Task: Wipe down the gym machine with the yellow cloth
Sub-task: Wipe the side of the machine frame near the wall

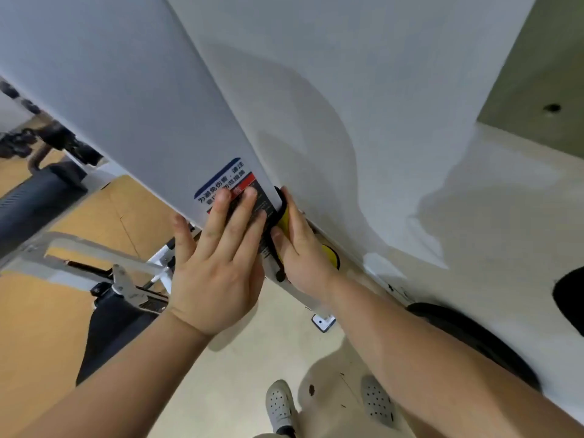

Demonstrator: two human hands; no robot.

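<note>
View down along the white panel (142, 90) of the gym machine (196, 147).

Left hand (218, 263): flat against the panel's lower end. Fingers (221, 213) straight and spread, fingertips over a warning label (221, 183) with blue, red and black bands. Thumb out to the left, past the panel's bottom edge.

Right hand (300, 251): just beside the left, laid along the panel's right-hand edge, on top of the yellow cloth (286, 216).

Cloth mostly hidden. One yellow patch between thumb and index, another past the heel of the hand, dark trim around both.

Right index straight along the edge, thumb tucked against the cloth, remaining fingers hidden behind the hand. Pinching or just pressing flat: cannot tell.

Both hands close together at the panel's lower corner.

Under the panel, left side: black pad (107, 327) with a metal bracket (126, 286) on top, grey frame tubing (63, 248) beside it.

Floor (252, 358) pale beige underfoot, wood-toned further left. Small white plate (322, 322) on the floor between hands and feet.

Two grey perforated shoes (279, 403) at the bottom edge.

Blurred dark weights (19, 140) far upper left. White wall (410, 90) to the right of the panel.
</note>
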